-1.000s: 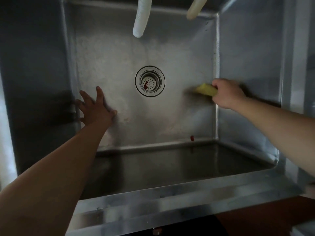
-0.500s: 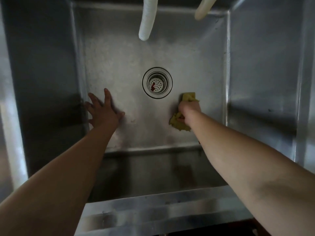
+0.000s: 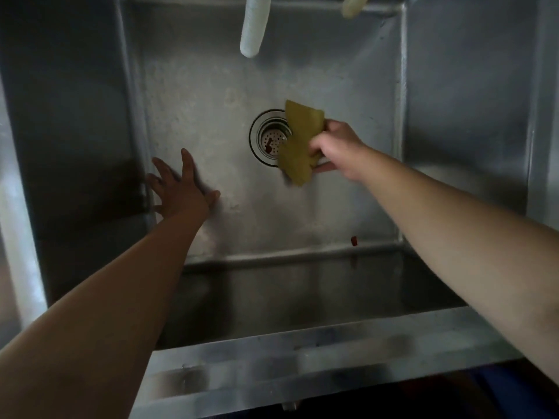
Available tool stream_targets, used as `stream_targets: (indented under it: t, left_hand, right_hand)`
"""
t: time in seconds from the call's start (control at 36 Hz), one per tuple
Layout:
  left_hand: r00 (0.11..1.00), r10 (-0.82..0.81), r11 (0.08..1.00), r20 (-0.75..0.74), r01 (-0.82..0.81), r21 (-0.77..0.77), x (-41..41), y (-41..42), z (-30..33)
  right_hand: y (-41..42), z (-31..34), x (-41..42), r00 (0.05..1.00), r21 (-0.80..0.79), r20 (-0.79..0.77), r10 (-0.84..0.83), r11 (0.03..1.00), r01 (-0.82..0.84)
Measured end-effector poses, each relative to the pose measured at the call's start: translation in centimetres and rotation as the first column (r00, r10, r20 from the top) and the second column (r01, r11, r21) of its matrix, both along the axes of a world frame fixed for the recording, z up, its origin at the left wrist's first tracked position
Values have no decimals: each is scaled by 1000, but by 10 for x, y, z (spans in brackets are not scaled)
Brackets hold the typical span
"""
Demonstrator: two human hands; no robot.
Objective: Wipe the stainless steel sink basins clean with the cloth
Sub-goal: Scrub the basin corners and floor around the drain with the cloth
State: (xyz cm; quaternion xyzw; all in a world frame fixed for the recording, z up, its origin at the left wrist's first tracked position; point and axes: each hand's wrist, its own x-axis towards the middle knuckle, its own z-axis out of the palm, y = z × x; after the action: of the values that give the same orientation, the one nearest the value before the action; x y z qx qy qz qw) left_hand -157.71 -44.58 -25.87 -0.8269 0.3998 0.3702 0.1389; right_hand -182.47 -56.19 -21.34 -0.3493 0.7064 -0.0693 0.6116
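Your yellow cloth [image 3: 298,146] hides the right side of the round drain [image 3: 270,138], two pale hoses [image 3: 252,25] are cut off at the top, and the picture is dim, so the small red bits in the drain and by the near edge [image 3: 354,240] are hard to make out. Your right hand [image 3: 335,148] has its grip closed around the soft, crumpled cloth, holding it over the dull grey metal floor of the sink [image 3: 211,95]. Your left hand [image 3: 180,189] lies flat with fingers spread on the floor by the shiny left wall, holding nothing.
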Motion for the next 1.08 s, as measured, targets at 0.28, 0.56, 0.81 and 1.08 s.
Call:
stream_targets:
  t: [0.28, 0.56, 0.81, 1.08]
  left_hand:
    - [999, 8, 1000, -32, -8, 4, -1, -2, 7]
    - [1000, -14, 1000, 2, 14, -6, -1, -2, 2]
    - [1000, 13, 1000, -5, -13, -17, 0, -1, -4]
    - [1000, 21, 1000, -6, -22, -15, -1, 0, -4]
  right_hand:
    - [116, -13, -58, 884, 293, -427, 190, 954, -64]
    - [140, -66, -12, 884, 246, -451, -127, 934, 260]
    - [134, -48, 53, 947, 360, -296, 128, 933, -14]
    - [44, -47, 83, 846, 250, 2, -534, 819, 517]
